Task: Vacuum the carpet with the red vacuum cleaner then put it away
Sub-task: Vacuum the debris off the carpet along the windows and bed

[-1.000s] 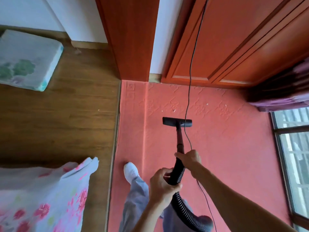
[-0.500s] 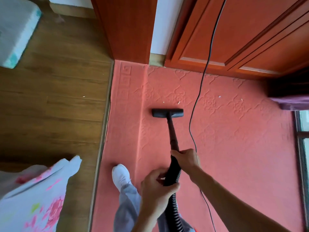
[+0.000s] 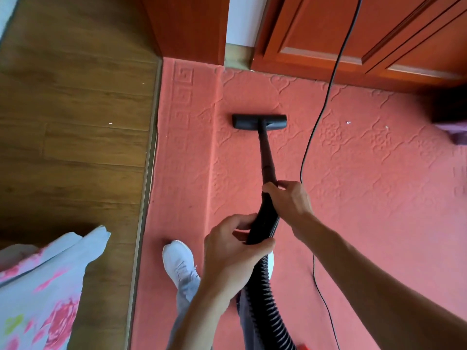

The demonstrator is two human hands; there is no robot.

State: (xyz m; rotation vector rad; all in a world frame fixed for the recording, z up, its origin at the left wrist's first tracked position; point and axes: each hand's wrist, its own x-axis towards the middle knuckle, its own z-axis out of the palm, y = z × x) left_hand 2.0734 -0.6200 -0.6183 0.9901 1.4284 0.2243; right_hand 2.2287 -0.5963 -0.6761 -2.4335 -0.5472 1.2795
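Note:
A black floor nozzle (image 3: pixel 259 122) lies flat on the red embossed carpet (image 3: pixel 366 188), joined to a black wand (image 3: pixel 266 157) and a ribbed black hose (image 3: pixel 265 294). My right hand (image 3: pixel 289 202) grips the wand higher up. Lower down, my left hand (image 3: pixel 232 245) holds the handle where the hose begins. A sliver of the red vacuum cleaner body (image 3: pixel 303 346) shows at the bottom edge. The thin black power cord (image 3: pixel 318 122) runs from the top across the carpet, right of the wand.
Wood flooring (image 3: pixel 75 147) lies left of the carpet edge. Orange-brown cupboard doors (image 3: pixel 366 34) and a door post (image 3: pixel 192 24) stand at the back. A floral bedcover (image 3: pixel 43 286) is lower left. My white shoe (image 3: pixel 179 263) is on the carpet. White crumbs (image 3: pixel 348 122) dot the carpet.
The nozzle has moved forward toward the cupboard and slightly left over the carpet. Both hands kept their hold on the wand. The view has tilted down and closer.

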